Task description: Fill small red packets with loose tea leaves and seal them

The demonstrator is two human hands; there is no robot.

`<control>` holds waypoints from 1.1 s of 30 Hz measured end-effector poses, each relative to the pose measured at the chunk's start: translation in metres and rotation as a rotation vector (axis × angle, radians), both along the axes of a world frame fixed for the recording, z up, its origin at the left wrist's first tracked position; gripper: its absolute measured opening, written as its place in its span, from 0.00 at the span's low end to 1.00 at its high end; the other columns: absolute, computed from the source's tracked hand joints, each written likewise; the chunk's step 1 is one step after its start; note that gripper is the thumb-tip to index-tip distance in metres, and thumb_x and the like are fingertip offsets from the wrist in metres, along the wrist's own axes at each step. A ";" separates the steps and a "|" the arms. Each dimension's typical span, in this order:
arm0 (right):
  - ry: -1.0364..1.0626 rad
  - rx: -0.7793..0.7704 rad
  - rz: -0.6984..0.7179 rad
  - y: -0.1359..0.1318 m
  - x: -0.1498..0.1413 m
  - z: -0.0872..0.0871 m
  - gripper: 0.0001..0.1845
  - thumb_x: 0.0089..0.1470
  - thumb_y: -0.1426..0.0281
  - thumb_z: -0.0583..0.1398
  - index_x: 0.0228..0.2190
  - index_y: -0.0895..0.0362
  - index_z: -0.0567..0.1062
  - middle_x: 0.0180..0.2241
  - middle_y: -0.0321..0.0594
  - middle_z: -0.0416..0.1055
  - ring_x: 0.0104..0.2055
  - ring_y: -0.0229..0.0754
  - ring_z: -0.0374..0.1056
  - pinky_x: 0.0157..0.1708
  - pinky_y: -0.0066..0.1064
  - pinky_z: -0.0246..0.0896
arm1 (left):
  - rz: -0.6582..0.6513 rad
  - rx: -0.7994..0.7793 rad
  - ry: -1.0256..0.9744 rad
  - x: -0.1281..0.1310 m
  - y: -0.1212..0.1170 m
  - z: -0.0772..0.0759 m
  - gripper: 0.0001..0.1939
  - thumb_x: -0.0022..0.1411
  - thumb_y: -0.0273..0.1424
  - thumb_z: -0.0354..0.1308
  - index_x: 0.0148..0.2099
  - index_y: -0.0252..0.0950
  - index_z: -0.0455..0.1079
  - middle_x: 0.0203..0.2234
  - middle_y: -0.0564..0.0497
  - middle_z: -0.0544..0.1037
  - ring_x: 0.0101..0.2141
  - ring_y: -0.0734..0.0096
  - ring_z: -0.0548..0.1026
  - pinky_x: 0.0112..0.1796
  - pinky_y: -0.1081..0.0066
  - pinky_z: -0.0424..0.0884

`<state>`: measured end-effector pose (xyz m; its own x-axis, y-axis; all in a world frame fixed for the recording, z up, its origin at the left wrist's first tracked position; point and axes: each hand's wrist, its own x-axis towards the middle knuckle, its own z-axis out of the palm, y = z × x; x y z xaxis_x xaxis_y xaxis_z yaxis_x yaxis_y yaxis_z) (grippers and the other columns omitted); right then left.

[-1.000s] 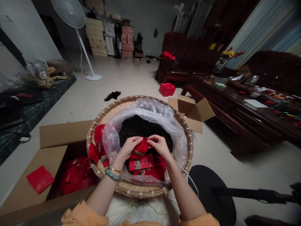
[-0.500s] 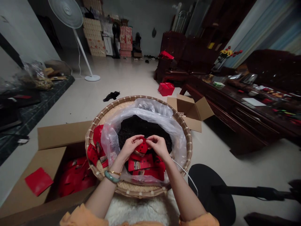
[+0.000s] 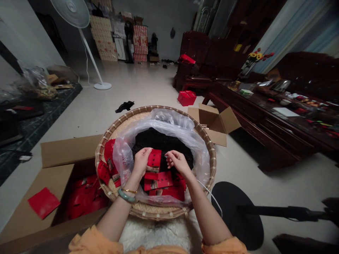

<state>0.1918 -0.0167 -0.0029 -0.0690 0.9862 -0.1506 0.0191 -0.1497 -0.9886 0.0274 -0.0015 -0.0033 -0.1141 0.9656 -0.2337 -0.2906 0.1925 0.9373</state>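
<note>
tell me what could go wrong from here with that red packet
The red packet held by the left hand, with the right hand close beside it, sits right over the dark loose leaves, so a slip might drop it in. The white cable crossing the woven basket rim beside the right forearm could snag the arm and tug the basket.

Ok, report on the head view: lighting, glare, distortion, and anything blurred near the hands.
Head view: the wide lens bends the room, so the fan leans; light is dim with dark corners; the plastic bag shows pale glare; the left hand, right hand and red packet look fairly sharp, though the packet's print is too soft to read.
</note>
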 end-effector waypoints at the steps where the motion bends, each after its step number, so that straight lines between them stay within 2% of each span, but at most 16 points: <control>1: -0.069 -0.004 0.043 -0.002 0.003 -0.001 0.19 0.49 0.55 0.56 0.28 0.59 0.72 0.19 0.32 0.65 0.18 0.33 0.61 0.17 0.25 0.60 | 0.038 -0.016 -0.037 -0.003 0.002 -0.002 0.19 0.44 0.43 0.62 0.32 0.33 0.67 0.19 0.57 0.72 0.19 0.76 0.69 0.23 0.74 0.66; 3: -0.302 0.070 0.205 -0.010 0.006 -0.002 0.15 0.49 0.58 0.57 0.28 0.58 0.73 0.21 0.34 0.67 0.22 0.35 0.63 0.21 0.26 0.60 | 0.094 -0.024 -0.068 -0.007 0.006 -0.006 0.21 0.43 0.44 0.62 0.33 0.33 0.66 0.20 0.57 0.72 0.20 0.76 0.69 0.24 0.73 0.67; 5: -0.620 0.230 0.376 -0.021 0.004 -0.002 0.11 0.44 0.62 0.63 0.28 0.56 0.75 0.26 0.37 0.69 0.29 0.39 0.65 0.28 0.29 0.61 | 0.121 -0.028 -0.072 -0.008 0.009 -0.010 0.21 0.42 0.44 0.63 0.32 0.33 0.65 0.20 0.57 0.72 0.21 0.76 0.70 0.26 0.73 0.68; 6: -0.783 0.310 0.430 -0.027 0.001 -0.002 0.12 0.40 0.64 0.66 0.29 0.56 0.75 0.29 0.39 0.70 0.33 0.42 0.65 0.32 0.31 0.61 | 0.125 -0.035 -0.073 -0.008 0.011 -0.011 0.21 0.41 0.44 0.63 0.31 0.32 0.65 0.20 0.56 0.72 0.21 0.76 0.70 0.26 0.73 0.68; 8: -1.051 0.413 0.450 -0.039 -0.007 -0.002 0.21 0.32 0.67 0.70 0.33 0.56 0.75 0.35 0.44 0.69 0.39 0.48 0.63 0.35 0.35 0.61 | 0.116 -0.057 -0.075 -0.006 0.013 -0.011 0.21 0.42 0.43 0.63 0.32 0.32 0.65 0.20 0.56 0.71 0.21 0.75 0.70 0.26 0.73 0.67; 10: -1.196 0.447 0.424 -0.048 -0.014 -0.003 0.27 0.31 0.68 0.70 0.38 0.57 0.73 0.39 0.47 0.66 0.41 0.51 0.60 0.36 0.38 0.60 | 0.103 -0.068 -0.092 -0.004 0.014 -0.009 0.19 0.42 0.42 0.63 0.31 0.33 0.65 0.19 0.57 0.71 0.21 0.76 0.70 0.25 0.73 0.67; 15: -1.248 0.425 0.385 -0.056 -0.015 -0.011 0.26 0.36 0.67 0.68 0.39 0.57 0.68 0.38 0.44 0.64 0.41 0.49 0.59 0.36 0.38 0.60 | 0.075 -0.121 -0.194 0.002 0.011 -0.006 0.15 0.41 0.37 0.64 0.27 0.33 0.64 0.17 0.58 0.70 0.18 0.78 0.68 0.23 0.76 0.66; 18: -1.235 0.386 0.357 -0.058 -0.012 -0.012 0.26 0.36 0.69 0.68 0.40 0.56 0.67 0.40 0.43 0.63 0.41 0.49 0.59 0.35 0.36 0.61 | 0.035 -0.149 -0.241 -0.003 0.007 -0.001 0.12 0.44 0.35 0.63 0.28 0.33 0.67 0.18 0.54 0.72 0.18 0.76 0.69 0.21 0.75 0.66; 20: -1.202 0.373 0.346 -0.060 -0.010 -0.011 0.26 0.37 0.70 0.67 0.40 0.55 0.67 0.40 0.43 0.63 0.42 0.48 0.59 0.35 0.35 0.61 | 0.030 -0.116 -0.297 -0.013 0.007 0.009 0.10 0.49 0.35 0.61 0.32 0.34 0.69 0.22 0.51 0.75 0.20 0.76 0.70 0.20 0.77 0.65; 23: -1.151 0.375 0.351 -0.061 -0.009 -0.008 0.24 0.39 0.71 0.66 0.40 0.54 0.67 0.41 0.42 0.62 0.43 0.47 0.59 0.37 0.35 0.61 | 0.063 0.011 -0.419 -0.027 0.012 0.032 0.10 0.59 0.37 0.51 0.38 0.40 0.70 0.30 0.51 0.78 0.22 0.80 0.69 0.19 0.81 0.62; 24: -1.142 0.376 0.353 -0.062 -0.009 -0.008 0.23 0.39 0.71 0.66 0.40 0.54 0.67 0.41 0.41 0.62 0.43 0.47 0.59 0.38 0.35 0.61 | 0.079 0.084 -0.536 -0.030 0.014 0.039 0.10 0.60 0.36 0.49 0.39 0.40 0.69 0.33 0.51 0.78 0.22 0.81 0.68 0.18 0.82 0.60; 25: -1.140 0.374 0.353 -0.062 -0.009 -0.007 0.23 0.39 0.72 0.66 0.39 0.54 0.67 0.40 0.42 0.62 0.43 0.47 0.59 0.38 0.35 0.61 | 0.081 0.123 -0.630 -0.030 0.015 0.044 0.10 0.61 0.35 0.48 0.39 0.40 0.69 0.33 0.51 0.78 0.22 0.81 0.67 0.18 0.82 0.59; 27: -1.153 0.368 0.340 -0.062 -0.011 -0.006 0.22 0.39 0.72 0.66 0.38 0.56 0.67 0.39 0.42 0.62 0.42 0.47 0.59 0.37 0.36 0.61 | 0.043 0.073 -0.681 -0.024 0.014 0.047 0.13 0.62 0.39 0.47 0.38 0.39 0.69 0.30 0.51 0.78 0.20 0.79 0.66 0.17 0.80 0.57; 30: -1.172 0.369 0.288 -0.062 -0.012 -0.009 0.21 0.38 0.74 0.65 0.37 0.56 0.67 0.39 0.42 0.63 0.41 0.48 0.59 0.36 0.37 0.62 | -0.033 -0.014 -0.547 -0.008 0.007 0.034 0.15 0.59 0.43 0.49 0.37 0.37 0.68 0.27 0.49 0.77 0.21 0.76 0.68 0.19 0.78 0.58; 33: -1.102 0.398 0.235 -0.063 -0.009 -0.015 0.21 0.39 0.76 0.64 0.38 0.54 0.67 0.39 0.41 0.62 0.42 0.47 0.60 0.36 0.36 0.62 | -0.170 0.043 -0.129 0.001 -0.003 0.014 0.16 0.53 0.42 0.57 0.37 0.35 0.70 0.30 0.47 0.78 0.26 0.71 0.71 0.24 0.75 0.60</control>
